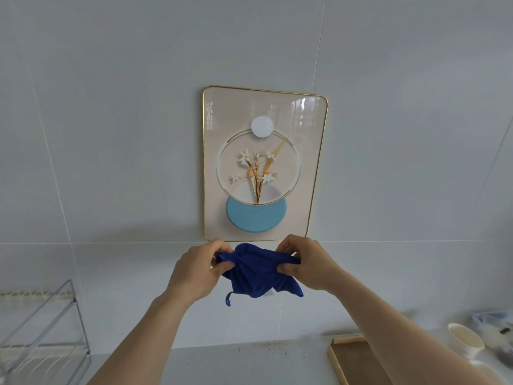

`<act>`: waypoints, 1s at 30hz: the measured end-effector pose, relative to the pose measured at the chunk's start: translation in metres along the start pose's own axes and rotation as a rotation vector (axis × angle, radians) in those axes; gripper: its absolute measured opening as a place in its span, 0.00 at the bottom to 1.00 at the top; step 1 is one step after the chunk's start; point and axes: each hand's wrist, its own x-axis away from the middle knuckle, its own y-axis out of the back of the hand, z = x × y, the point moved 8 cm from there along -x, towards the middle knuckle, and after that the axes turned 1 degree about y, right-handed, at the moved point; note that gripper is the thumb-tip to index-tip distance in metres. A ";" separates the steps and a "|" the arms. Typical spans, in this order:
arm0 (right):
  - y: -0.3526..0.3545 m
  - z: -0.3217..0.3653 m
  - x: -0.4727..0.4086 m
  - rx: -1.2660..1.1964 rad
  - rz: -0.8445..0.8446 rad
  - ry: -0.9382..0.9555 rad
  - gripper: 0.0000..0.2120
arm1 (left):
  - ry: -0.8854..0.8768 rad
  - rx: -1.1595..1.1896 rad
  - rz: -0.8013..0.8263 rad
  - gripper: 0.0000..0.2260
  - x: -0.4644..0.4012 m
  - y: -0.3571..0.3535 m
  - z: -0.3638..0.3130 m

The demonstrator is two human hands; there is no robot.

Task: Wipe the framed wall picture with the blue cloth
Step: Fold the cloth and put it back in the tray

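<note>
So far we had not begun wiping: our left hand [198, 269] and right hand [305, 263] pinched the bunched blue cloth [256, 273] just below the picture [263, 162], untouched on the wall.

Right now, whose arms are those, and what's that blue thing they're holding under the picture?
No machine here: a person wears a camera on the head, so you see their own arms reaching out. The left hand and right hand both pinch a bunched blue cloth, held just below the framed wall picture of flowers, not touching its glass. On the counter below lie a wooden tray, a white cup and, far left, a wire rack.
</note>
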 end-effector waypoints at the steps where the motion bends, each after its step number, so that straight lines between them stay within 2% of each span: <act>1: -0.002 0.001 0.000 0.008 0.000 0.007 0.12 | 0.001 -0.002 0.001 0.03 0.000 0.000 0.002; 18: -0.023 -0.008 0.004 0.056 -0.052 -0.050 0.14 | -0.018 0.062 0.041 0.03 -0.010 -0.021 0.030; 30: -0.008 -0.086 0.033 0.046 -0.050 -0.116 0.13 | -0.027 0.036 0.109 0.05 -0.015 -0.106 0.000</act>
